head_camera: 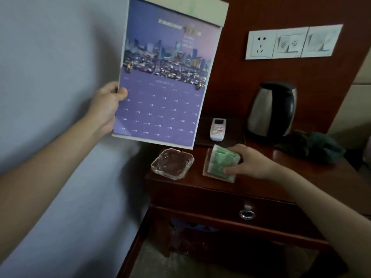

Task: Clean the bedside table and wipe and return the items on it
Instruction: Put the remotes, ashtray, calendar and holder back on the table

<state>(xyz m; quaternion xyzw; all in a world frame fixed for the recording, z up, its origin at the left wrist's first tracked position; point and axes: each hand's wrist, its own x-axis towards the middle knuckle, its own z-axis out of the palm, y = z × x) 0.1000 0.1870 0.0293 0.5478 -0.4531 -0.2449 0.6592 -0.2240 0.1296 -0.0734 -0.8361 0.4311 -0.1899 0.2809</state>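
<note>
The left grip (106, 105) is closed on the left edge of a calendar (164, 87), with the thumb on the front page and the other fingers hidden behind it. The calendar is held up in the air, left of and above the tabletop (281, 177), with its front toward the camera. Its long axis stands nearly upright and the top leans a little to the right. The lower purple page shows the word JANUARY, not sharp, and the numbers 1 to 31 in rows. The upper page has a city picture. The writing above the picture is too blurred to read.

The right grip (251, 163) is curled around a bundle of green packets (220, 159), which lies on a small flat board (206, 169) at the near middle of the tabletop. The print on the packets cannot be read.

Just left of the packets stands a glass ashtray (172, 163). Farther back, a white remote control (217, 129) lies on a dark tray (230, 137) and points away. To its right stands a steel kettle (271, 109), with a dark cloth (313, 147) beside it. On the wall above there are white sockets (261, 45).
</note>
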